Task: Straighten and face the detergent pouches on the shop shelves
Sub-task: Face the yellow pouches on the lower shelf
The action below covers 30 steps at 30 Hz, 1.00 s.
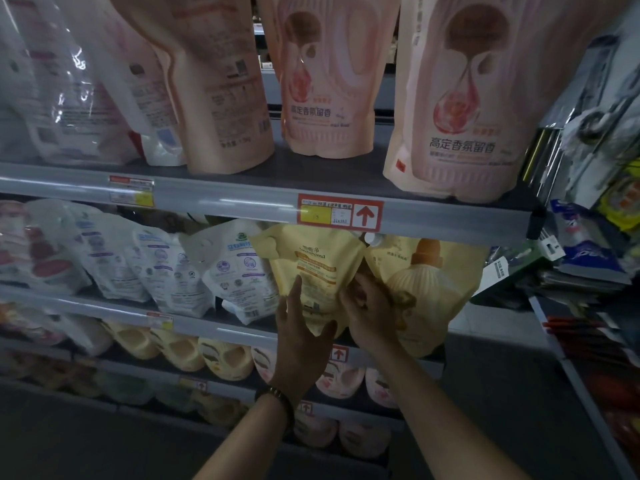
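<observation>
A shop aisle in front of me, tiered grey metal shelves (207,197), red-bordered price tags (341,214) with arrows on their front edges, matching pink refill pouches (460,109) lined up above, cream handled bottles (225,358) in rows below, packaged goods (588,254) racked at my right.

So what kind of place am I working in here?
Most likely a shop aisle: tiered shelves stocked with rows of detergent pouches, and price labels clipped along the shelf edges.
</observation>
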Each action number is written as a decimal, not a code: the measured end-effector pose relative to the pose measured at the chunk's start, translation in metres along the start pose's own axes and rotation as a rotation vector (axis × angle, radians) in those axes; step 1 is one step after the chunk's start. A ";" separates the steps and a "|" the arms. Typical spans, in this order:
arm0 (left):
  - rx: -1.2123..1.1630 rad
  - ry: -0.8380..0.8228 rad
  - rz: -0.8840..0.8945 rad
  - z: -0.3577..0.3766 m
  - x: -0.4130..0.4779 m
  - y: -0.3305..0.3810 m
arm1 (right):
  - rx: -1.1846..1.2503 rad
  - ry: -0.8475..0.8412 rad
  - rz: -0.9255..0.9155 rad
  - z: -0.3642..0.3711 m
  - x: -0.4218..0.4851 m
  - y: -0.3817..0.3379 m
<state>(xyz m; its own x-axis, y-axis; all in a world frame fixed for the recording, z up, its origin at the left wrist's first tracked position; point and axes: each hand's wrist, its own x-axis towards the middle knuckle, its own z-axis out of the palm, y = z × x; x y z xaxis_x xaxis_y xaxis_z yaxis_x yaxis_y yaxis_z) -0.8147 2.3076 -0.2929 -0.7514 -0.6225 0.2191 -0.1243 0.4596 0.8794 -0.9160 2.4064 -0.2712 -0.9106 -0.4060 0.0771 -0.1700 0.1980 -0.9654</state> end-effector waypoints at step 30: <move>-0.012 0.003 -0.021 -0.023 -0.008 -0.024 | -0.210 0.146 -0.309 0.036 -0.013 -0.034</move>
<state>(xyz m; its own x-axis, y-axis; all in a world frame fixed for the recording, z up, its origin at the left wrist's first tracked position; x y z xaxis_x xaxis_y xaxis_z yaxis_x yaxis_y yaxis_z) -0.7910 2.2869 -0.3063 -0.7465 -0.6341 0.2018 -0.1323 0.4386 0.8889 -0.8846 2.3733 -0.2481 -0.8461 -0.3465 0.4050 -0.5036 0.2707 -0.8204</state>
